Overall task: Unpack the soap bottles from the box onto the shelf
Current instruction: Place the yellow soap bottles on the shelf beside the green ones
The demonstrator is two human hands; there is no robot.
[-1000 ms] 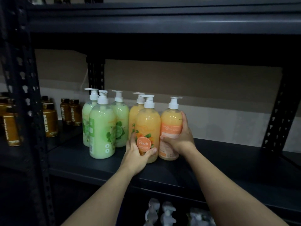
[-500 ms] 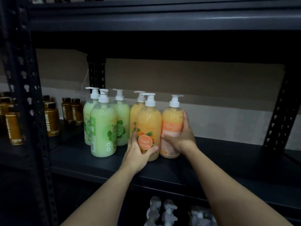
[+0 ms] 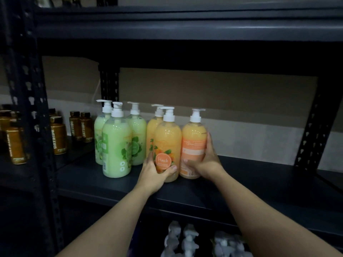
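Note:
Three green soap bottles (image 3: 116, 141) and three orange ones stand upright with white pumps on the dark shelf (image 3: 259, 184). My left hand (image 3: 154, 173) grips the front orange Peach bottle (image 3: 168, 140) low on its body. My right hand (image 3: 206, 160) wraps around the right orange bottle (image 3: 194, 141), whose back label faces me. A third orange bottle (image 3: 153, 130) stands behind the Peach one. The box is out of view.
Brown Oatside bottles (image 3: 58, 134) stand on the neighbouring shelf to the left, behind a black perforated upright (image 3: 33, 108). Another upright (image 3: 311, 130) rises at the right. White pump tops (image 3: 187, 240) show on the level below. Bare shelf surface lies right of the orange bottles.
Both hands keep their hold on the two orange bottles; nothing has visibly shifted apart from a slight camera move.

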